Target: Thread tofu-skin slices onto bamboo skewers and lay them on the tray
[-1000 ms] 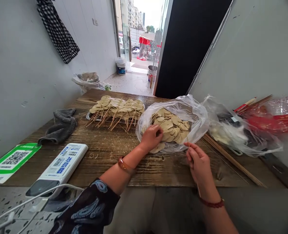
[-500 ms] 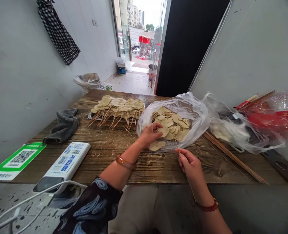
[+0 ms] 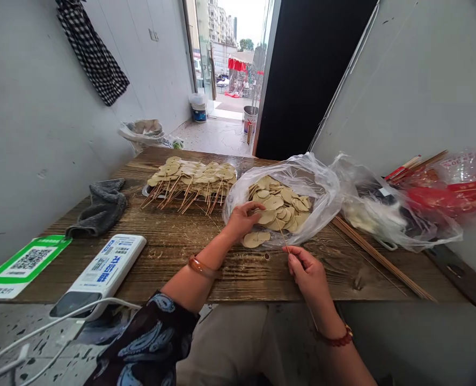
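My left hand (image 3: 243, 220) pinches a thin, pale tan round slice (image 3: 266, 217) at the near side of an open clear plastic bag (image 3: 330, 187). Inside the bag lies a heap of similar slices (image 3: 288, 197); their kind is hard to tell. My right hand (image 3: 308, 273) is closed on a thin wooden skewer (image 3: 284, 236), which points up and away toward the held slice. Whether its tip has pierced the slice, I cannot tell. Two or three overlapping slices (image 3: 256, 239) rest at the bag's near edge. Left of the bag, a tray holds stacked skewered slices (image 3: 193, 177), sticks toward me.
On the wooden table (image 3: 173, 252), a bundle of bare skewers (image 3: 382, 257) lies right of the bag, near another plastic bag (image 3: 374, 212) and a dark flat handle (image 3: 459, 271). At left are a grey cloth (image 3: 104, 206), a white device (image 3: 101, 276) and a green QR-code card (image 3: 28, 262).
My right hand has moved slightly left with the skewer, bringing its tip closer to the held slice. The left hand keeps its pinch. The whole view has shifted a little.
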The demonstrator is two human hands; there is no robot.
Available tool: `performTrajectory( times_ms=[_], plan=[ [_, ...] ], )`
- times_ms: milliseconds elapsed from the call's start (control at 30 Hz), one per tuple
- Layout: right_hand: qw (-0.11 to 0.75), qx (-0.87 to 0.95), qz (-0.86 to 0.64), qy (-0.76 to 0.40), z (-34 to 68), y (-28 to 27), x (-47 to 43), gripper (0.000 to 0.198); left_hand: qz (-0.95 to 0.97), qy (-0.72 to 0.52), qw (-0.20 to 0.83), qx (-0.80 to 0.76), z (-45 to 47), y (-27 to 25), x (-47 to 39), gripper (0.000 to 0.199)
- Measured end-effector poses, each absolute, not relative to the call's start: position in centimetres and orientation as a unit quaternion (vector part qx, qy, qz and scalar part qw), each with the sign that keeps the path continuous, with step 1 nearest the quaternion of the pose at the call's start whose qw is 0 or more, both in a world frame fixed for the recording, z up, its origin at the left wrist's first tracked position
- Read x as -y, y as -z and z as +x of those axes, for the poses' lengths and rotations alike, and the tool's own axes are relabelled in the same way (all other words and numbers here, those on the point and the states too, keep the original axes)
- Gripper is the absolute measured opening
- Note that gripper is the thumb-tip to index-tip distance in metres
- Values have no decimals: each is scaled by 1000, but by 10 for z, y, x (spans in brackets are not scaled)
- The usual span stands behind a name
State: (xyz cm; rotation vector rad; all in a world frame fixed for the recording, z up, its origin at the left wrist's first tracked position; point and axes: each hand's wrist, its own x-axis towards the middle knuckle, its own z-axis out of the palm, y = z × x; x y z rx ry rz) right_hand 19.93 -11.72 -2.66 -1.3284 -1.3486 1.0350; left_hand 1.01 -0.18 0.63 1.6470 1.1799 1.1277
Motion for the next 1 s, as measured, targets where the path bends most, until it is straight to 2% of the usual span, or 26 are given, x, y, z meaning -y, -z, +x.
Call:
performTrajectory(
  times_ms=[133, 200, 300, 500, 633, 700, 800, 1000],
  plan=[
    [486, 546, -545, -411, 198, 25, 117, 30, 706, -433, 291, -478, 11, -4, 1, 22],
    [489, 543, -547, -408, 197, 25, 117, 29, 745, -401, 218, -486, 12, -2, 1, 24],
    [490, 540, -554, -403, 196, 26, 117, 30, 787, -346, 162, -485, 13, 2, 3, 26],
    [495, 536, -564, -388, 195, 26, 118, 32, 804, -323, 129, -483, 12, 3, 8, 21],
    [505, 527, -561, -392, 195, 27, 118, 36, 800, -333, 58, -496, 10, -4, 9, 24],
    [512, 519, -560, -394, 196, 28, 118, 36, 807, -327, 40, -491, 9, -8, 8, 19],
    [518, 508, -563, -397, 197, 30, 118, 34, 845, -289, 68, -444, 6, -14, 8, 12],
    [520, 497, -563, -407, 197, 28, 119, 33, 876, -245, 76, -409, 0, -18, 10, 22]
  ],
)
